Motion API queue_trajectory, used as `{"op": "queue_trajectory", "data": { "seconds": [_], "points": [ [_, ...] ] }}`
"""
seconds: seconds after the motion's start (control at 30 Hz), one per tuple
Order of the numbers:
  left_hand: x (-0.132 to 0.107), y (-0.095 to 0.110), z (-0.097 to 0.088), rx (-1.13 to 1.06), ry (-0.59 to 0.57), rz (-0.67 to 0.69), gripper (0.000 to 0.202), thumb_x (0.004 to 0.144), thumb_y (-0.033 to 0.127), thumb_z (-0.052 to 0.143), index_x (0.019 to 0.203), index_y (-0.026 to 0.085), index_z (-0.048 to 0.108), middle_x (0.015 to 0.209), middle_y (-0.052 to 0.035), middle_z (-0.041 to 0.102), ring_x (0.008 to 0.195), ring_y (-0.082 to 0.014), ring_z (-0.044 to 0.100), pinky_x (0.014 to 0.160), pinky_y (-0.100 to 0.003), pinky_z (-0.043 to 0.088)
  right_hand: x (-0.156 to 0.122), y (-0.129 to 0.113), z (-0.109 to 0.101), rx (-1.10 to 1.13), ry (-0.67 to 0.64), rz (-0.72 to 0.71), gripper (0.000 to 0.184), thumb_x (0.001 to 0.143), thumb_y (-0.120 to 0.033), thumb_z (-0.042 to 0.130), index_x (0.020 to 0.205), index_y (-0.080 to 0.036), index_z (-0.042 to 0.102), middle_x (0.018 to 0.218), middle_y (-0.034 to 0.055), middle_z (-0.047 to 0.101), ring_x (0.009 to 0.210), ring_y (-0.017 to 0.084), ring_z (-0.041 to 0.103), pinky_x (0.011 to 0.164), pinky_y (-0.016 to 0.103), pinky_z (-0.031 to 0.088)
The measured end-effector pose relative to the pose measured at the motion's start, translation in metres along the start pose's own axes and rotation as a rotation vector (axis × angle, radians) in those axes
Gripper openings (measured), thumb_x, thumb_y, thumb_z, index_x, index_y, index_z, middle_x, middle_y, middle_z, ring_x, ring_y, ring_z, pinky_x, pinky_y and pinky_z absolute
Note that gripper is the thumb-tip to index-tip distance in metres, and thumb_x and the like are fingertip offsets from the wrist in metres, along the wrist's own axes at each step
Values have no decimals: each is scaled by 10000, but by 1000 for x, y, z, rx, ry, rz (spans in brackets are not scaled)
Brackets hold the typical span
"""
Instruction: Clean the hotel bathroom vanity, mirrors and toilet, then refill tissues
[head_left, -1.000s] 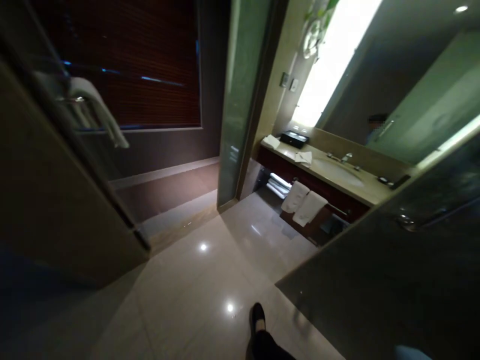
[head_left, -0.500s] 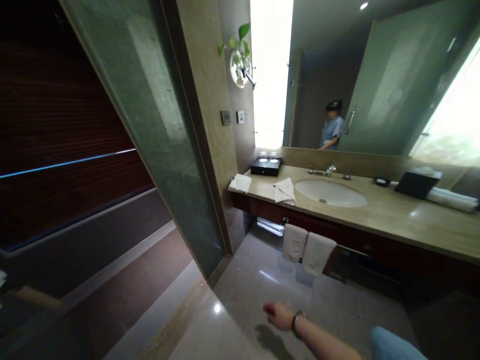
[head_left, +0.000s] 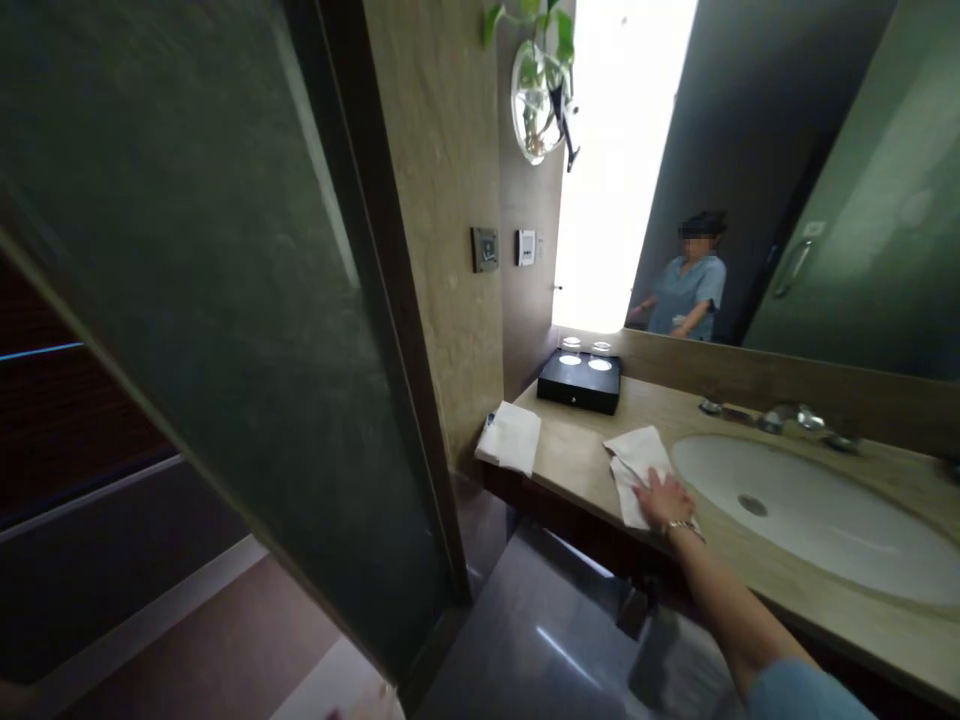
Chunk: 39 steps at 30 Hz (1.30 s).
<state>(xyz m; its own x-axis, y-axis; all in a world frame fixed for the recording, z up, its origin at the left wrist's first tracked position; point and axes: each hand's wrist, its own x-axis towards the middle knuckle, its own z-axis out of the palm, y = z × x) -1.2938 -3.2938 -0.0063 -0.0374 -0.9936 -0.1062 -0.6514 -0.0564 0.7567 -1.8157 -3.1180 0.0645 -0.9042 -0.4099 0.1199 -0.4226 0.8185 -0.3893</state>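
Observation:
My right hand (head_left: 666, 500), with a bracelet at the wrist, rests on a folded white towel (head_left: 634, 455) at the front of the counter, just left of the sink (head_left: 817, 520). Its fingers look spread over the cloth, which lies loosely folded. Another folded white towel (head_left: 511, 437) lies at the counter's left corner. At the bottom edge of the view, a blurred, skin-coloured shape appears to be my left hand (head_left: 367, 706), mostly cut off; its fingers cannot be made out.
A black box (head_left: 579, 383) with two glasses stands on the counter (head_left: 574, 455). The faucet (head_left: 791, 418) is behind the sink. A frosted glass panel (head_left: 225, 300) rises at left. A hanging towel (head_left: 682, 665) is below. A person (head_left: 690, 290) shows in the mirror.
The view has moved closer to the counter. My right hand has come up from low over the floor onto the white towel by the sink, its fingers spreading.

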Motion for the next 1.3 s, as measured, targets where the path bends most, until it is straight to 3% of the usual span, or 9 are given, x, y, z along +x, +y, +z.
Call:
{"op": "queue_trajectory", "data": {
  "seconds": [0.2, 0.27, 0.37, 0.57, 0.67, 0.8, 0.93, 1.07, 1.3],
  "points": [
    [124, 229, 137, 132, -200, 528, 940, 772, 370, 726, 1498, -40, 290, 1606, -254, 298, 1518, -292, 237, 1245, -335, 168, 28, 14, 18, -138, -97, -158, 513, 852, -46, 516, 1345, -155, 605, 1204, 194, 622, 1128, 284, 587, 927, 362, 424],
    [142, 288, 178, 154, -224, 480, 1044, 705, 333, 792, 1535, 21, 240, 1646, -230, 207, 1530, -331, 177, 1254, -403, 113, 32, 28, 15, -168, -88, -135, 498, 855, -94, 531, 1340, -180, 604, 1270, 193, 601, 1179, 311, 567, 971, 390, 425],
    [165, 328, 212, 108, -223, 292, 1110, 643, 314, 841, 1520, 0, 236, 1572, -347, 277, 1458, -453, 299, 1194, -548, 214, 39, 43, 26, -173, -66, -145, 500, 850, -196, 556, 1347, -235, 589, 1384, 181, 538, 1283, 361, 511, 1065, 462, 403],
    [180, 312, 218, -218, -331, -18, 582, 645, 176, 843, 1159, 25, 618, 1271, -305, 637, 1240, -388, 597, 1010, -405, 475, 78, 21, 68, -31, -95, -371, 501, 807, -262, 588, 1308, -272, 603, 1400, 201, 516, 1334, 430, 464, 1143, 508, 359],
    [148, 289, 208, -479, -427, -153, 324, 735, 195, 787, 1018, 78, 683, 1118, -207, 738, 1025, -301, 719, 857, -349, 571, 101, -2, 73, 79, -108, -514, 490, 806, -251, 584, 1294, -237, 618, 1401, 206, 523, 1319, 428, 480, 1132, 537, 373],
    [71, 245, 174, -794, -396, -309, 505, 626, 373, 880, 1012, 106, 691, 1081, -188, 752, 987, -331, 728, 835, -401, 599, 90, -39, 66, 431, -101, -665, 505, 863, -373, 600, 1339, -209, 584, 1469, 181, 485, 1370, 409, 437, 1146, 625, 334],
    [-11, 218, 121, -1027, -230, -331, 683, 537, 375, 929, 1118, 128, 667, 1176, -184, 724, 1132, -381, 665, 937, -455, 555, 7, -104, 59, 1002, -763, -623, 725, 853, -528, 668, 1486, -283, 414, 1547, 122, 443, 1406, 310, 453, 1162, 528, 379],
    [-72, 204, 64, -920, -13, -226, 711, 617, 351, 895, 1235, 146, 609, 1282, -172, 675, 1204, -359, 617, 1055, -454, 469, -100, -172, 46, 1189, -1518, -323, 716, 741, -565, 768, 1340, -225, 572, 1339, 131, 647, 1179, 328, 644, 1060, 506, 483],
    [-164, 123, -43, -1110, 343, -224, 746, 739, 464, 811, 1366, 213, 496, 1403, -136, 596, 1276, -328, 568, 1047, -402, 473, -251, -228, 53, 955, -1878, -305, 619, 541, -517, 899, 1072, -249, 730, 1138, 100, 744, 1043, 362, 689, 953, 488, 546]
  ]
}}
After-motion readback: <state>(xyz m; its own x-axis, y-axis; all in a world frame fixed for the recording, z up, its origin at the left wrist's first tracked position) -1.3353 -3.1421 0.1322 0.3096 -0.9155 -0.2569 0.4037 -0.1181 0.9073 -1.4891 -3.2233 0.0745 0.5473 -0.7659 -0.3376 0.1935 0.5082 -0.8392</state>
